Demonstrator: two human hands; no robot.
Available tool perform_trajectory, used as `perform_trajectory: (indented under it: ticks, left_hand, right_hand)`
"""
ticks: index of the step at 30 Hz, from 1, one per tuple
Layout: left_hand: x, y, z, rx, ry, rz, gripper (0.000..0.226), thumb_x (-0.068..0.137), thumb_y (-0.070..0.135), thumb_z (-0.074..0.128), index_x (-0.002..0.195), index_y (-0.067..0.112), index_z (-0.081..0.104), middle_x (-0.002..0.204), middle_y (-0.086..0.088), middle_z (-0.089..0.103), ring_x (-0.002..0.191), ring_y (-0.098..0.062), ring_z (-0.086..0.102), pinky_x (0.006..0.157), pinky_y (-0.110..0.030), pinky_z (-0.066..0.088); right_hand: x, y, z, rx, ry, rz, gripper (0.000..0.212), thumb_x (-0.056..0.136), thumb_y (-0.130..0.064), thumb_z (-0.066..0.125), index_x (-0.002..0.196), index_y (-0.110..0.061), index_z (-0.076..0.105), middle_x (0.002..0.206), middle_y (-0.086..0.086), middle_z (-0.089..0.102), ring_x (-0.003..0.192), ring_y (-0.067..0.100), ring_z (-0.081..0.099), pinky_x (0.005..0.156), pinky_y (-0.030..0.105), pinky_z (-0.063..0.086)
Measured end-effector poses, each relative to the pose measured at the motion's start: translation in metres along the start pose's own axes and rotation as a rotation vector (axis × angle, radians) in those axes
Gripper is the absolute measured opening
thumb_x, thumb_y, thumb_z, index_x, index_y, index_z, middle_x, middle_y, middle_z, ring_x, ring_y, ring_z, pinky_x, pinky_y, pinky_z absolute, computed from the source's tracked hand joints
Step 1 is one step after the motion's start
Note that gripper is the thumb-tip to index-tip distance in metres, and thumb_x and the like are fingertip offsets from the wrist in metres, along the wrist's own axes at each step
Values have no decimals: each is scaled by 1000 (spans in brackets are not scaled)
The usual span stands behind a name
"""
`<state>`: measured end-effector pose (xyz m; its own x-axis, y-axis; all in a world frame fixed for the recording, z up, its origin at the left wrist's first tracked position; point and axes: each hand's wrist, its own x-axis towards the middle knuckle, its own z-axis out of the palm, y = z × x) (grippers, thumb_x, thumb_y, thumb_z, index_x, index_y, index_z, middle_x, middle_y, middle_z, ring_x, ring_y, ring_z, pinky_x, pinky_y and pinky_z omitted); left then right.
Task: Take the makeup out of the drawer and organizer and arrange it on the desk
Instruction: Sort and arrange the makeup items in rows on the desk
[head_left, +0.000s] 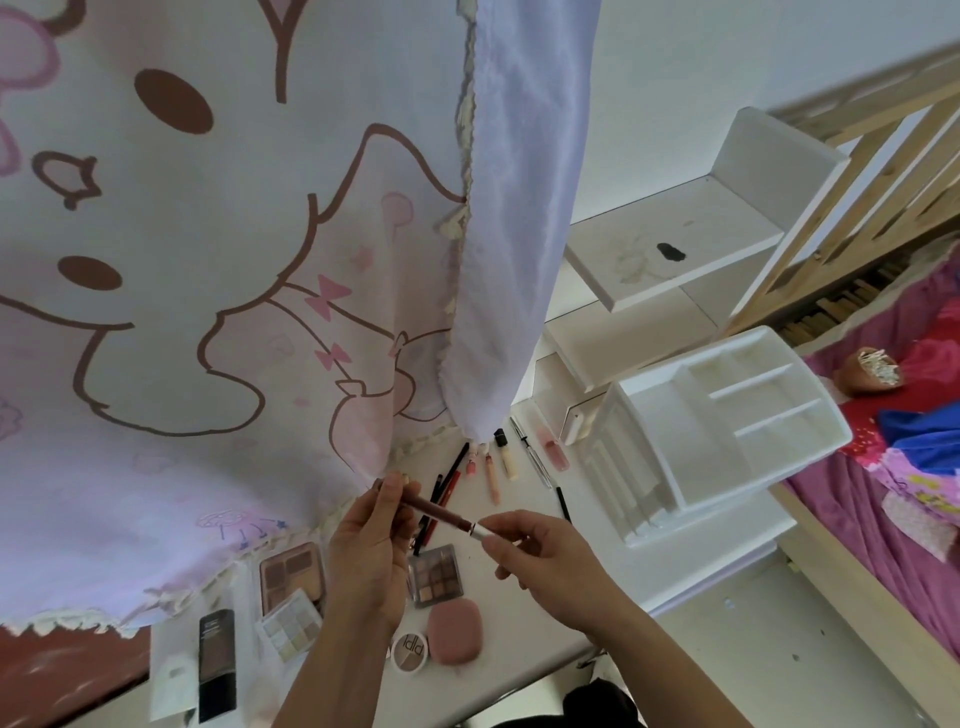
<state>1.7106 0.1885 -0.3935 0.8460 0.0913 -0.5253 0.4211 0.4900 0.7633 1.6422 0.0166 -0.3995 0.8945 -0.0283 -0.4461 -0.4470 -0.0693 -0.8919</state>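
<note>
That big cartoon curtain (208, 260) droops right over the back of the white desk (675, 571), hiding part of it. Both hands hover above the palettes: left hand (369, 551) pinches the slim brown lip pencil (436, 509), right hand (540, 551) grips its silvery end. Empty white plastic organizer (727, 426) sits just beside.

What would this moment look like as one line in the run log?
left hand: holds brown lip pencil | right hand: grips its white end | organizer: looks empty | desk: palettes, tubes, pencils laid out
</note>
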Motion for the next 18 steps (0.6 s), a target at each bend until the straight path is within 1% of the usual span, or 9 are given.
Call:
perform_trajectory:
  ticks: [2, 4, 6, 9, 12, 14, 16, 17, 18]
  left_hand:
    - [5, -1, -1, 21, 9, -6, 10, 89, 15, 65, 88, 6, 70, 81, -9, 72, 61, -7, 62, 59, -17, 54]
    - [11, -5, -2, 57, 11, -15, 12, 88, 16, 66, 90, 6, 70, 82, -10, 73, 62, -8, 61, 60, -18, 54]
    - [16, -8, -1, 83, 2, -28, 17, 88, 17, 67, 96, 2, 69, 83, -10, 74, 64, -10, 60, 62, -20, 54]
    - [26, -17, 0, 186, -18, -31, 19, 89, 19, 67, 98, 2, 71, 83, -9, 74, 67, -12, 59, 70, -25, 51]
    - [44, -32, -1, 520, -62, 20, 24, 94, 33, 62, 91, 13, 73, 81, -6, 70, 72, -15, 58, 72, -32, 51]
    - [63, -45, -6, 844, -92, 92, 29, 97, 44, 52, 93, 21, 69, 84, -5, 65, 71, -16, 59, 69, -30, 49]
    - [84, -61, -17, 1167, -184, 174, 31, 98, 50, 46, 98, 25, 65, 92, -2, 63, 75, -16, 62, 64, -27, 44]
    - [95, -69, -24, 1309, -263, 215, 33, 97, 52, 44, 100, 24, 63, 91, -1, 63, 81, -20, 63, 64, -28, 44]
    - [104, -78, -31, 1441, -342, 235, 35, 96, 52, 43, 104, 24, 63, 97, -2, 63, 94, -25, 63, 72, -32, 46]
  right_hand:
    - [1, 5, -5, -7, 8, 9, 13, 90, -30, 70, 103, -35, 72, 79, -6, 71, 63, 5, 58, 58, 21, 45]
    - [4, 9, -8, -18, 25, 16, 17, 90, -26, 71, 106, -31, 72, 78, -10, 66, 57, 0, 54, 53, 15, 41]
    - [7, 13, -11, -66, 36, 21, 19, 89, -28, 71, 108, -30, 73, 80, -10, 66, 59, 0, 54, 54, 13, 42]
    - [14, 23, -13, -141, 39, 67, 16, 87, -33, 72, 103, -30, 76, 75, -15, 67, 64, -2, 57, 59, 10, 42]
    - [23, 39, -19, -176, 84, 155, 12, 84, -33, 76, 96, -32, 77, 76, -17, 69, 70, -4, 62, 64, 9, 43]
    - [32, 54, -25, -163, 104, 220, 4, 83, -31, 77, 86, -30, 78, 68, -17, 67, 59, -4, 57, 58, 8, 42]
    - [40, 68, -29, -183, 123, 261, 21, 84, -27, 76, 65, -30, 68, 50, -20, 55, 48, -4, 48, 51, 6, 36]
    - [44, 75, -31, -192, 147, 286, 26, 84, -27, 76, 61, -31, 65, 48, -20, 54, 48, -3, 48, 50, 7, 35]
    - [48, 83, -34, -184, 183, 306, 23, 84, -28, 76, 63, -33, 67, 51, -19, 57, 52, -2, 52, 54, 8, 39]
